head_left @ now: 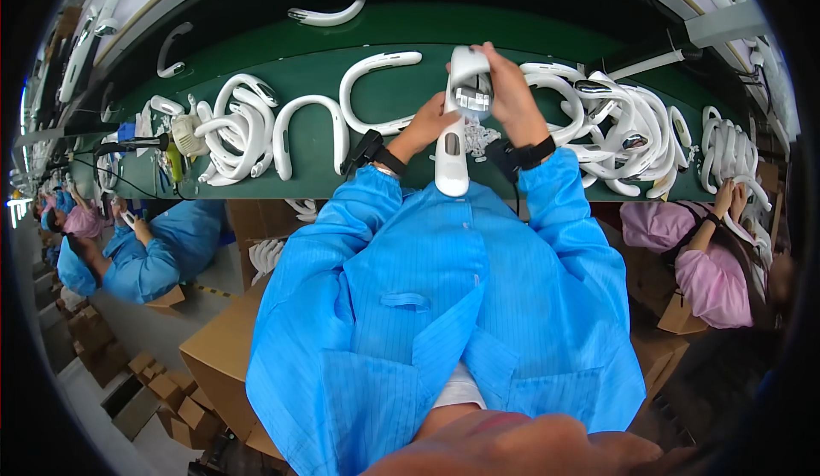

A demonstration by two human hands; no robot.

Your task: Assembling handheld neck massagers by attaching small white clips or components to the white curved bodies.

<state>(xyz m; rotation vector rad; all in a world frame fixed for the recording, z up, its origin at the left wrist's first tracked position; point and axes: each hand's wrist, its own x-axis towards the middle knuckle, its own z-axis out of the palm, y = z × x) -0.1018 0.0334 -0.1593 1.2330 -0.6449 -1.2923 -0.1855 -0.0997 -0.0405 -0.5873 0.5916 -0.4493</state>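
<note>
Both my hands hold one white curved neck fan [451, 164] upright over the near edge of the green bench. My left hand [424, 124] is closed on its left side, partly hidden behind it. My right hand [518, 105] grips its upper right end, beside a shiny silver section [474, 96]. The fan's lower end points toward my chest. A heap of small whitish parts [481, 139] lies behind it on the bench. Left of my left hand rests a curved white fan piece [350, 92], with another arched piece [312, 105] beside it.
White curved pieces pile up at left [239, 130] and right [632, 139]. A green-handled tool [175, 162] lies at the bench's left. Co-workers sit on both sides, one in blue [162, 241], one in pink [713, 271]. A cardboard box [226, 348] stands by me.
</note>
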